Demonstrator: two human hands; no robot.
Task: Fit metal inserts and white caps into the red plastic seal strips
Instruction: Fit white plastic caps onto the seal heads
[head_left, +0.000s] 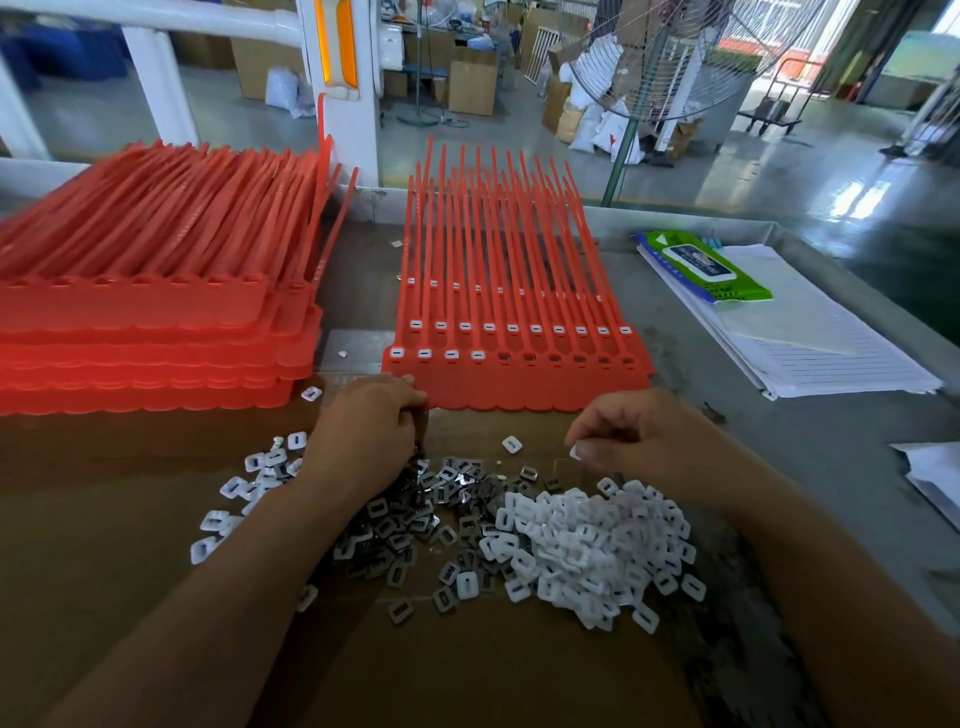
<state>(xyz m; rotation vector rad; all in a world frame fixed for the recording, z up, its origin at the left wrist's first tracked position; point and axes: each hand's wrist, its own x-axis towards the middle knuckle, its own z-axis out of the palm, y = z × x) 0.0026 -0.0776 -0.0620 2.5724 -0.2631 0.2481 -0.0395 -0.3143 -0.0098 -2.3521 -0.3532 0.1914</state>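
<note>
A: Operator check: what's worn in this view?
B: Bare skin only. Both bare: left hand (369, 415), right hand (639, 431).
A: Arms?
B: Same. The left forearm (244, 566) and right forearm (831, 582) are uncovered from the wrist to the frame edge.
A: Nails?
B: Only the right thumbnail shows, pale and plain. The rest are hidden or too blurred to tell.

red seal strips (519, 291), white caps (587, 545), grey inserts (405, 525), green/blue wipes pk (701, 265)

Left hand (363, 423) and right hand (636, 434) curled
</note>
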